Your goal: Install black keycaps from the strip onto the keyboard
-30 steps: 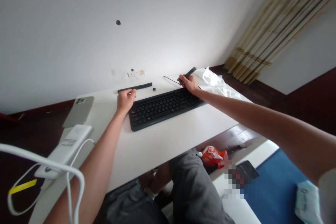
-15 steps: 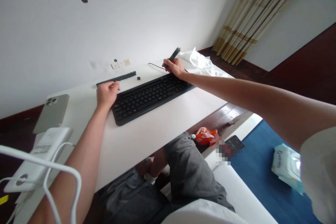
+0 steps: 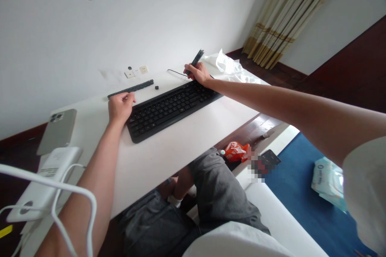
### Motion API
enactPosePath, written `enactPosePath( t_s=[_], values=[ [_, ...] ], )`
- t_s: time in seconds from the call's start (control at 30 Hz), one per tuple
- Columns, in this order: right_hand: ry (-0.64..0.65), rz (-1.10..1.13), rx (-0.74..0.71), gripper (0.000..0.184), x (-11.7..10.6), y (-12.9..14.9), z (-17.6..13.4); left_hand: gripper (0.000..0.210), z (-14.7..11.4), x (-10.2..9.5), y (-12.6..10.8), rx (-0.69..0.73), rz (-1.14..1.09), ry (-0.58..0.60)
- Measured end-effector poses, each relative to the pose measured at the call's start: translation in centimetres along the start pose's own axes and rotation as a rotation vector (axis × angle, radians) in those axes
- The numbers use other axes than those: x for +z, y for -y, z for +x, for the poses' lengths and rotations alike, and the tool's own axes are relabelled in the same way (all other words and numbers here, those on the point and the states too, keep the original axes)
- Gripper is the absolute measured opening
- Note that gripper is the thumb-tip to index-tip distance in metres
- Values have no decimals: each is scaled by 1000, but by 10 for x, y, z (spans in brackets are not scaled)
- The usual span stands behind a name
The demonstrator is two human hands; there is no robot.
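Note:
A black keyboard (image 3: 171, 110) lies on the white desk (image 3: 157, 150). At its far left corner is my left hand (image 3: 120, 106), fingers curled in and thumb pressed against them; what they hold, if anything, is hidden. My right hand (image 3: 199, 74) is above the keyboard's far right end, closed around a slim black tool (image 3: 197, 58) tilted upward, its top end ragged. By that hand a thin black cord (image 3: 176, 72) curves over the desk. Behind the keyboard lie a long dark strip (image 3: 132, 88) with a notched edge and a small black piece (image 3: 157, 87).
On the left are a phone (image 3: 58, 130) and a white power strip (image 3: 48, 184), with white cables (image 3: 75, 190) looping in front. Crumpled white plastic (image 3: 226, 64) lies at the desk's far right. Below are an orange bag (image 3: 237, 151) and a wipes pack (image 3: 328, 182).
The whole view has shifted slightly, so things sit a little further left and up. Both hands keep almost the same pose, the right still gripping the slim black tool.

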State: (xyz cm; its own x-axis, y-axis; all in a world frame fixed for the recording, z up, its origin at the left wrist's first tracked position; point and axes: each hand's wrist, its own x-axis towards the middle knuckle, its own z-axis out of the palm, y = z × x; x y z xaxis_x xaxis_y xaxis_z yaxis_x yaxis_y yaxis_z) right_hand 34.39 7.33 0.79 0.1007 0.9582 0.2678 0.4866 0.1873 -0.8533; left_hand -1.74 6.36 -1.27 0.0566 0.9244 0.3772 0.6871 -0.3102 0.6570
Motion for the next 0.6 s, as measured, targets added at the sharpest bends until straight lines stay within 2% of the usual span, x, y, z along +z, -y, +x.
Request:
enactPosePath(
  t_s=[0.17,0.37,0.6],
  values=[
    [-2,48,52,43,0,2,0,33,0,0,2,-11,-18,1],
    [-214,303,69,32,0,-14,4,38,-2,0,1,-18,-52,34],
    [-268,434,14,25,4,-19,6,39,-1,2,3,-24,-86,56]
  ],
)
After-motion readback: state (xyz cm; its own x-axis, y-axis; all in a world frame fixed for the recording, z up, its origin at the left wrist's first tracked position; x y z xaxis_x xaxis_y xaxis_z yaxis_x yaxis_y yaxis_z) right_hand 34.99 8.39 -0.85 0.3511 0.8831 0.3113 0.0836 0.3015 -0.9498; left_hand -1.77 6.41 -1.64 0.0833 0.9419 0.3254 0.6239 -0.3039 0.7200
